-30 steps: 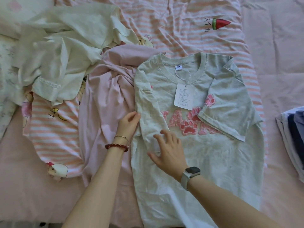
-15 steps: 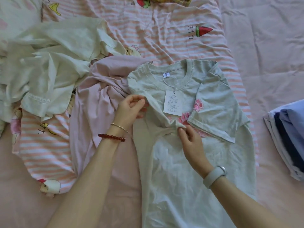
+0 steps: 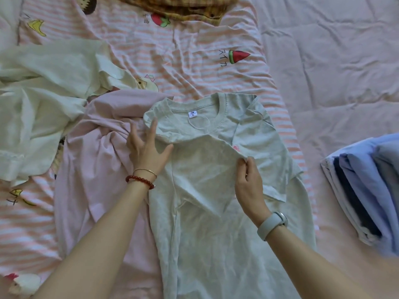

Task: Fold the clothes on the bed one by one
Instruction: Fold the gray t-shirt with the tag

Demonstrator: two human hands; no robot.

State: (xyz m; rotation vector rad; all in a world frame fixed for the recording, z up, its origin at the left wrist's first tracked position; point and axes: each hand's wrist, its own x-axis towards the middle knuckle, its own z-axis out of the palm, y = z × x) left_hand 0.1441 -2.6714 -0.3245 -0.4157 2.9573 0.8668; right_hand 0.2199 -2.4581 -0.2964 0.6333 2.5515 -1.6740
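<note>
A pale grey T-shirt is spread at the centre of the frame on a pink quilted bed, neckline toward the top, its left side partly lying over a crumpled pink garment. The left hand is laid flat at the shirt's left shoulder, fingers straight and spread, pressing the cloth down. The right hand is seen pinching a corner of the folded-over panel between thumb and fingertips, just below a small pink print. The fabric appears to be a thin, soft knit: light, limp and easily wrinkled, so that it is likely to sag or slide unless one side is pinned while the other is drawn across. A hold at hems, seams or the ribbed collar would probably be surest, since those edges are thicker. A heap of cream clothing is seen at the upper left, a striped pink sheet with fruit prints beneath, and a stack of folded blue garments at the right edge.
</note>
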